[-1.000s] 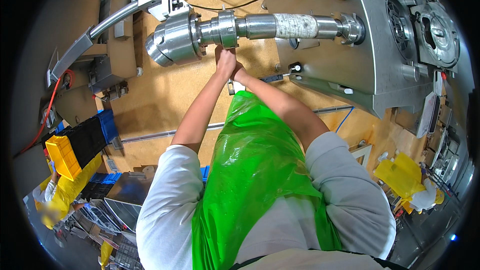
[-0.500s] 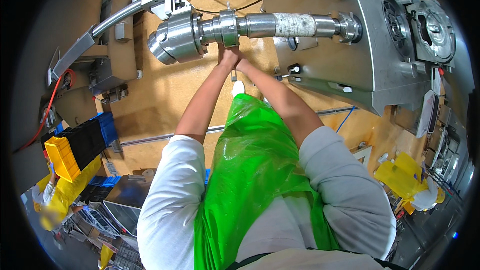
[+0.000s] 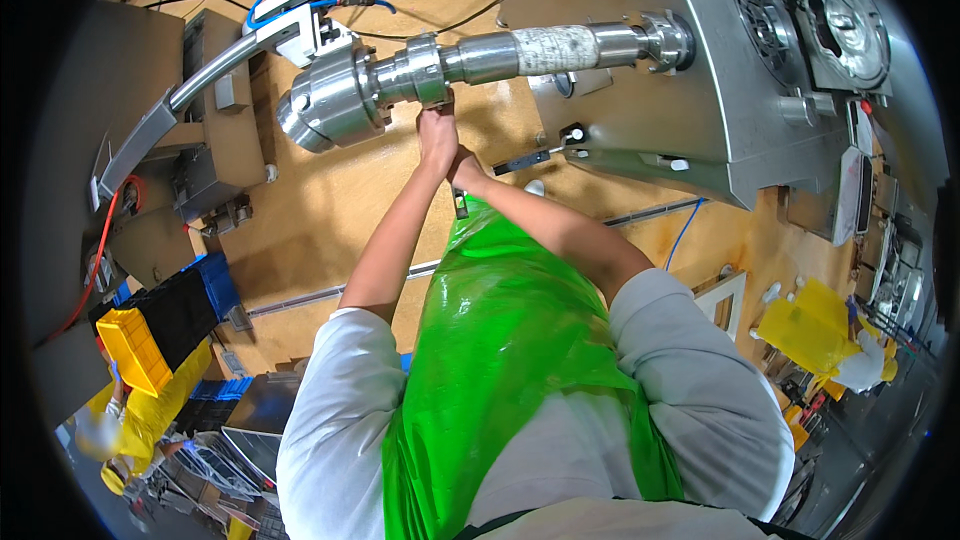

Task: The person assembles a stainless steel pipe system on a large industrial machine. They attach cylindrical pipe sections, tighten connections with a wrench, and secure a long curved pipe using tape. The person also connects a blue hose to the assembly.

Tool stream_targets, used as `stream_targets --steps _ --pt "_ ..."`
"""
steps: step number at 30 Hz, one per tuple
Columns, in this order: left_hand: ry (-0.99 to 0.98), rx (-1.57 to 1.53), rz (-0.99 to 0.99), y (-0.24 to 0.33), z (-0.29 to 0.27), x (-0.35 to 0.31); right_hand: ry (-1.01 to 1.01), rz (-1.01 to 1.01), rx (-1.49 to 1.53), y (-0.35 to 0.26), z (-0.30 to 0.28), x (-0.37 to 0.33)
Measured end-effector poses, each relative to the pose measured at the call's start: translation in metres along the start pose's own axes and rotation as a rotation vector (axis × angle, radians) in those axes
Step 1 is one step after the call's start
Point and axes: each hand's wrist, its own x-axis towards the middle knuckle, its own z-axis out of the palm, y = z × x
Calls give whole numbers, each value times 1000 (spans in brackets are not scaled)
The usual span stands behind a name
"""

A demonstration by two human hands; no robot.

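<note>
Dark bar (image 3: 461, 206), right hand (image 3: 467, 171) curled around it, left hand (image 3: 438, 138) curled by coupling (image 3: 427, 70)

The right hand (image 3: 466, 172) has drawn closer to the green apron (image 3: 515, 340).

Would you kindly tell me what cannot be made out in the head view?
In the head view:
Bare left hand: whatever its grip may enclose, hidden by the hand itself.
Bare right hand: fingertips, hidden by its own back.
Small dark object below the hands: its kind; too small, partly covered.
Wearer's legs: mostly hidden by the shiny green plastic apron.
</note>
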Motion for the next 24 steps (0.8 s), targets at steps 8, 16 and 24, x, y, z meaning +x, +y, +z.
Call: stream_targets --steps 8,16,24 --pt "82 -142 66 -13 14 12 146 -40 -22 15 8 6" --pt "32 -49 173 -33 9 10 191 -108 129 29 33 7" --pt "-28 -250 -122 -13 10 5 48 223 70 -10 5 -11"
